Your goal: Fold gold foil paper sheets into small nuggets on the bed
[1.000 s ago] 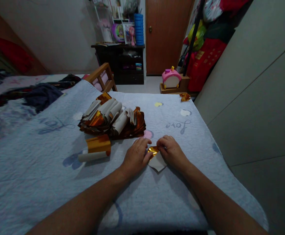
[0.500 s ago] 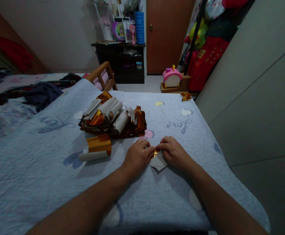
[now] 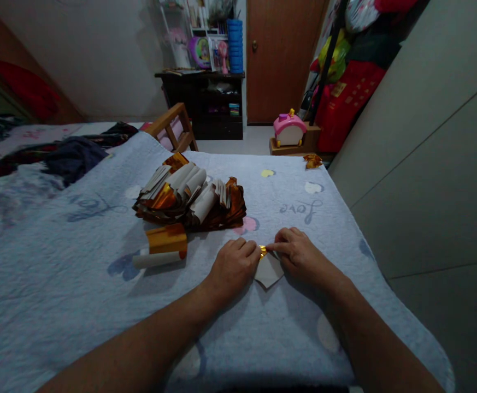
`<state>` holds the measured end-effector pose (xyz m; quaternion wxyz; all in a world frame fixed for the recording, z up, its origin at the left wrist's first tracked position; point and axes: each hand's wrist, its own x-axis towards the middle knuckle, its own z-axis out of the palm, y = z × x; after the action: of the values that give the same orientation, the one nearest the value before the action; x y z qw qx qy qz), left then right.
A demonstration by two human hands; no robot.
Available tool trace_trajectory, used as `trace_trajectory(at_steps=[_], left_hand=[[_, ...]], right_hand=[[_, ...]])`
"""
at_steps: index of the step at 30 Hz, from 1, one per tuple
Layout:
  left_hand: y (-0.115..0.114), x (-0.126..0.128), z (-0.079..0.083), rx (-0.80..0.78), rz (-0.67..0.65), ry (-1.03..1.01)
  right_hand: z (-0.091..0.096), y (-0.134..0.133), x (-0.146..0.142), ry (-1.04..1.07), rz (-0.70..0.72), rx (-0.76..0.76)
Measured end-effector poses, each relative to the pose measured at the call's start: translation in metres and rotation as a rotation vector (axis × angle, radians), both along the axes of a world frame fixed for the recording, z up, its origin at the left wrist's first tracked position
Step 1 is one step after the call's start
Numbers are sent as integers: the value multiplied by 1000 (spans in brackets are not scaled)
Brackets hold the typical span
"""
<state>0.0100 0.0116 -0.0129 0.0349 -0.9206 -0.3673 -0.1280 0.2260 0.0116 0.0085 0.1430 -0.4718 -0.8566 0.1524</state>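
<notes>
You're keeping a gold-and-white paper (image 3: 268, 273) between both hands on the blue cover (image 3: 263, 333). Left hand (image 3: 235, 265): fingers pressing together at its left edge. Right hand (image 3: 299, 252): index touching the gold strip; can't tell whether either is pinching.

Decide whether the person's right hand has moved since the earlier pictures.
Yes, slightly rightward: the right hand now sits farther from the pink print on the light-blue blanket.
</notes>
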Motion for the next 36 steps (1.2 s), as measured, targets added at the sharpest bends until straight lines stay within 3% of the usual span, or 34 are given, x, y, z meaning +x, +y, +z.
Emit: trace_trajectory(at_steps=[8, 12, 16, 20, 25, 36], left_hand=[[3, -1, -2, -28, -11, -61], [5, -2, -4, -43, -104, -133], [7, -2, -9, -140, -145, -229], [10, -2, -9, -232, -134, -318], [13, -7, -3, -319, -172, -370], [18, -19, 8, -475, -244, -349]], right_hand=[[2, 3, 12, -15, 7, 0], [5, 2, 11, 138, -13, 47], [18, -4, 7, 274, 101, -97], [24, -10, 1, 180, 173, -224], [17, -13, -6, 97, 168, -231], [4, -14, -20, 158, 112, -191]])
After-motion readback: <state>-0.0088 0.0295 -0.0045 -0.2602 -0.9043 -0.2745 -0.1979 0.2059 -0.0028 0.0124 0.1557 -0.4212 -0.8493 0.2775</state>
